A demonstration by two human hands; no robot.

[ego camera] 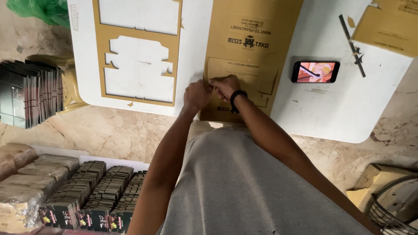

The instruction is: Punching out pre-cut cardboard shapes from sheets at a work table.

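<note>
A brown die-cut cardboard sheet with printed panels lies on the white table. Both hands meet at its left edge, near the table's front. My left hand pinches the sheet's edge with closed fingers. My right hand, with a black band on the wrist, presses and grips the same edge right beside it. To the left lies a leftover brown cardboard frame with its shapes punched out, the white table showing through the holes.
A phone with a lit screen lies on the table at the right, a black strip and another brown sheet beyond it. Stacks of flat black boxes sit on the floor lower left, dark sheets at left, a wire fan lower right.
</note>
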